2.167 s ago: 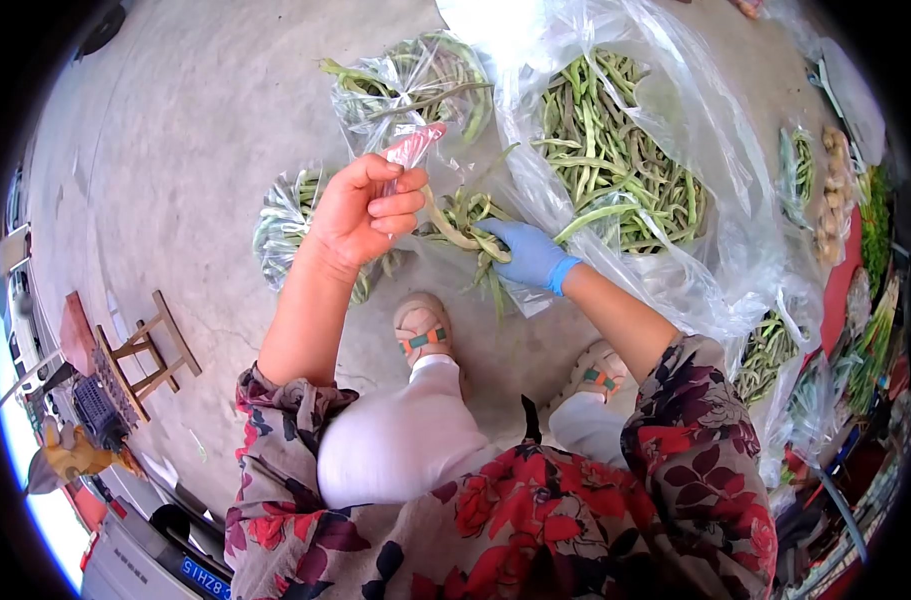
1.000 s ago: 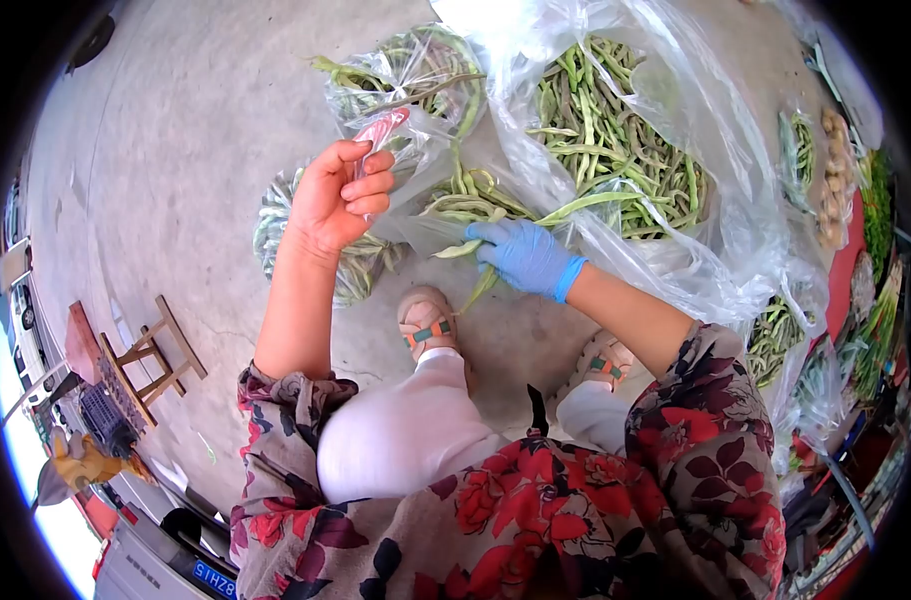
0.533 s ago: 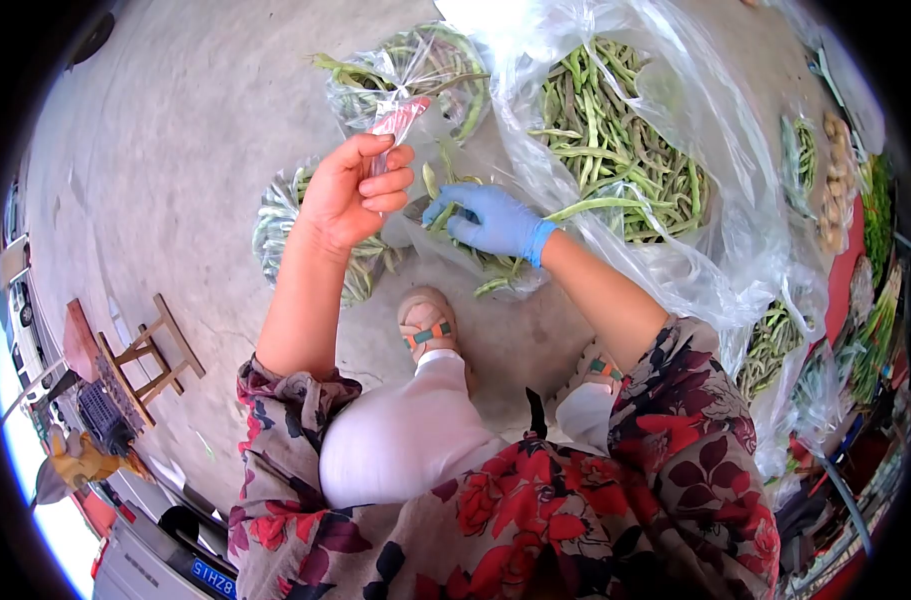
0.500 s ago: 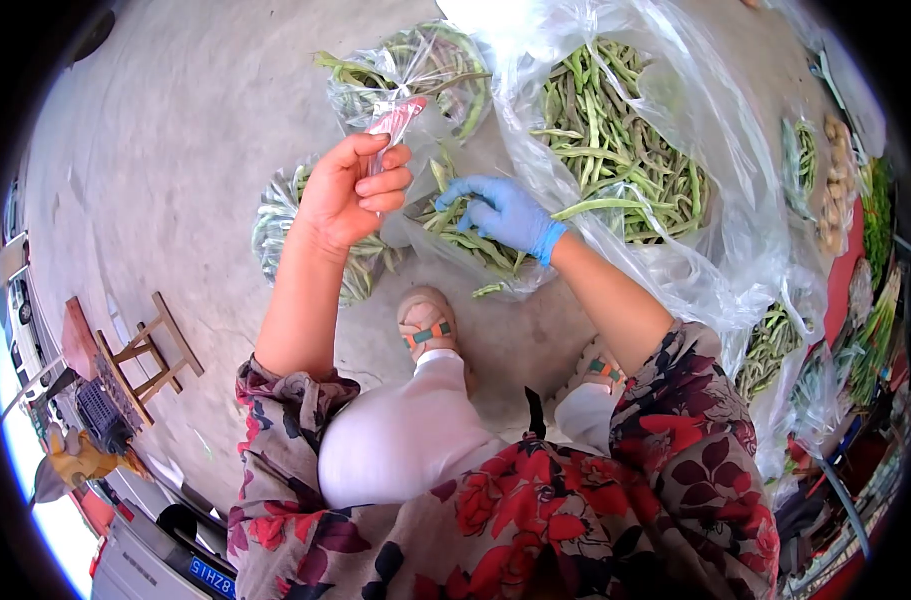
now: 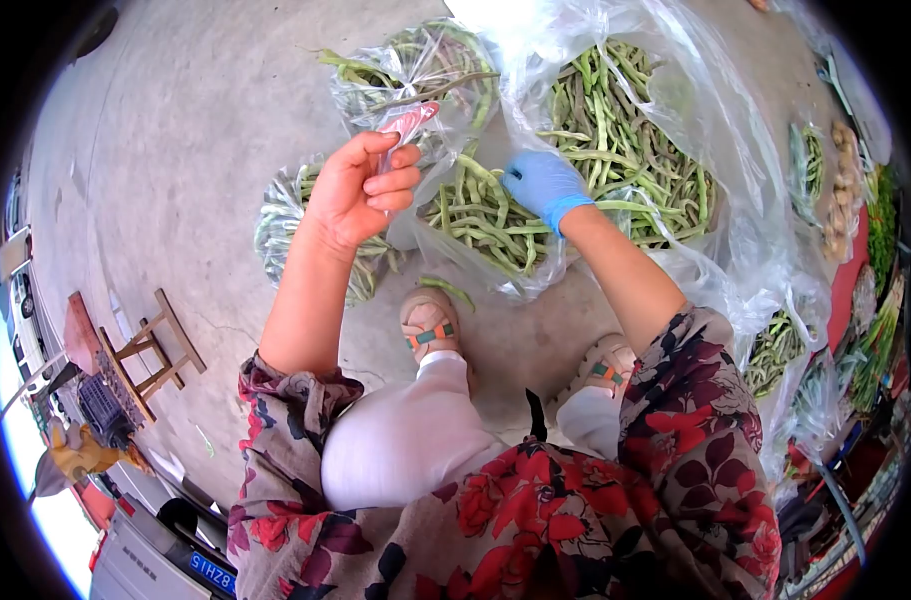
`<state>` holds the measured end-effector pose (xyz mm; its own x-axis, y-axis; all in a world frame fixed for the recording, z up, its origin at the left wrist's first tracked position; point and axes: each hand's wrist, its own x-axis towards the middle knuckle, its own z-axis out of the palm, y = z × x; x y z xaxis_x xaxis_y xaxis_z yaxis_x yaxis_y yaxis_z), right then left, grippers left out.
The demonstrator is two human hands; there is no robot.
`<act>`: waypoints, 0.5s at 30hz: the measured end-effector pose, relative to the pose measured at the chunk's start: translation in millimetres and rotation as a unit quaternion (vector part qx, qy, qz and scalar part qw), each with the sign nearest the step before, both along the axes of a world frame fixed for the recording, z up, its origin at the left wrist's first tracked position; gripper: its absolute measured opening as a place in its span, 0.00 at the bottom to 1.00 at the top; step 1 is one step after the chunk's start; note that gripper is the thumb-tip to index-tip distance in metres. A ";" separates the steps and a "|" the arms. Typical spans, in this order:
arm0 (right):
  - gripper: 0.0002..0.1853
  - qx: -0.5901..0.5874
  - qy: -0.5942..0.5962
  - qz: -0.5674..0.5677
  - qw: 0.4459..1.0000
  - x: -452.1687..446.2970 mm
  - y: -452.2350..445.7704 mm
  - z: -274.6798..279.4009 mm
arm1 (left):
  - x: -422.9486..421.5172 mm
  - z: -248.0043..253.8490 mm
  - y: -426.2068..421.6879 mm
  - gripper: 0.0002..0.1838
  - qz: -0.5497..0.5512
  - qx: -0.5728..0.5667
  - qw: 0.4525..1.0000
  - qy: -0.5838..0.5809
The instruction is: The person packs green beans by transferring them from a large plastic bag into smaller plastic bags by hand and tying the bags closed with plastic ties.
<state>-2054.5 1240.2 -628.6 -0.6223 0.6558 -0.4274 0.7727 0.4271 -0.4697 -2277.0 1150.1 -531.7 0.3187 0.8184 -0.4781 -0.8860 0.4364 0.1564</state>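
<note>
green beans (image 5: 630, 150): smaller heap (image 5: 480, 210) now uncovered

large clear bag (image 5: 750, 150), small clear bag (image 5: 523, 288) both hold them. right gloved hand (image 5: 545, 185) has shifted to where they meet, curled; contents can't tell. left hand (image 5: 363, 190) closed round pink-tipped plastic (image 5: 407, 122). loose pod (image 5: 449, 290) newly on floor (image 5: 175, 190).

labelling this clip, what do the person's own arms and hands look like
The left hand is bare; the right hand wears a thin, light-blue, wrist-length glove. Both forearms are bare below loose, pushed-up sleeves, greyish with a red and dark floral print.
</note>
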 end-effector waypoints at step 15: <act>0.13 -0.284 0.005 0.289 0.914 64.2 -56.1 74.0 | -6.7 -14.3 10.1 0.10 0.002 0.041 0.999 -0.022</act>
